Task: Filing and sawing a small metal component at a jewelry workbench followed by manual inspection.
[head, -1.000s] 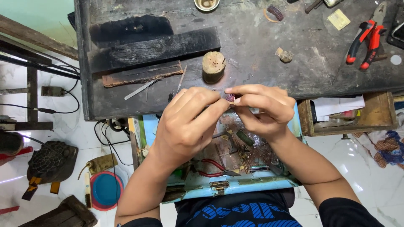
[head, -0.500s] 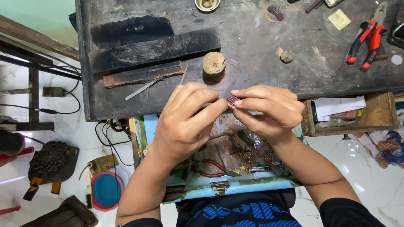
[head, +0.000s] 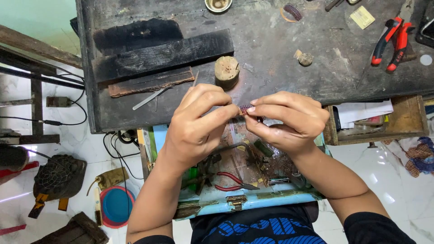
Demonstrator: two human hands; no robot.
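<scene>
Beadwork, small and reddish-purple, sits pinched between both sets of fingertips: a short ribbed strip (head: 246, 109), possibly a coiled or beaded jewellery link, though it is too small and too covered to name surely. It is held in the air just over the near edge of the dark workbench (head: 280, 68), above an open pale-blue toolbox (head: 253, 199) resting by the person's lap.

The left hand (head: 199, 126) closes thumb and forefinger on the strip's left end, the other fingers curled in behind. The right hand (head: 285, 119) clamps the right end the same way, thumb beneath, forefinger on top. Held from both ends, the piece is likely kept steady and close to the eye, and anything dropped would fall into the box.

Inside the toolbox lie red-handled pliers (head: 230, 180) among rusty scraps. On the bench beyond the hands stand a small round wooden block (head: 226, 70), a thin metal file (head: 151, 98), a charred wooden plank (head: 162, 53), and, far right, red-and-black-handled cutters (head: 391, 40). A second ribbed strip of like colour (head: 293, 11) lies near the top edge beside a small metal bowl (head: 219, 4). A blue round lid (head: 115, 205) lies on the white floor at left.
</scene>
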